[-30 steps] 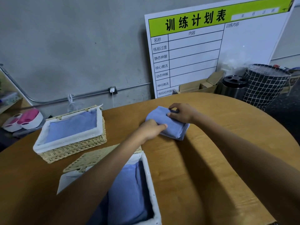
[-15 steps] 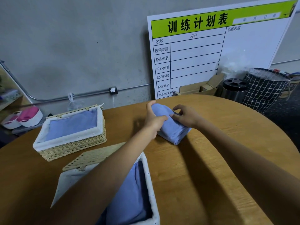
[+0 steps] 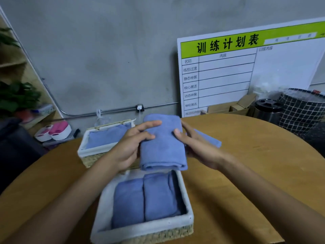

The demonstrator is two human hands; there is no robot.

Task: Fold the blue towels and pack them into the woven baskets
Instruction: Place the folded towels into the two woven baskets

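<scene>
Two folded towels (image 3: 146, 199) fill my near basket (image 3: 146, 231); my left hand (image 3: 130, 147) and right hand (image 3: 197, 147) grip a third towel (image 3: 162, 148) above it, hiding the far basket (image 3: 95, 152) partly.

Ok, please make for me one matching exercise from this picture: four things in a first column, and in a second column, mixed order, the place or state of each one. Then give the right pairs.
Column one
1. folded towel
2. near basket
3. far basket
4. whiteboard

Column two
A. leans on the grey wall behind the table
B. holds two folded blue towels side by side
C. held up between the left hand and the right hand
D. stands further back on the table, blue cloth lying flat inside

Pairs: 1-C, 2-B, 3-D, 4-A
</scene>
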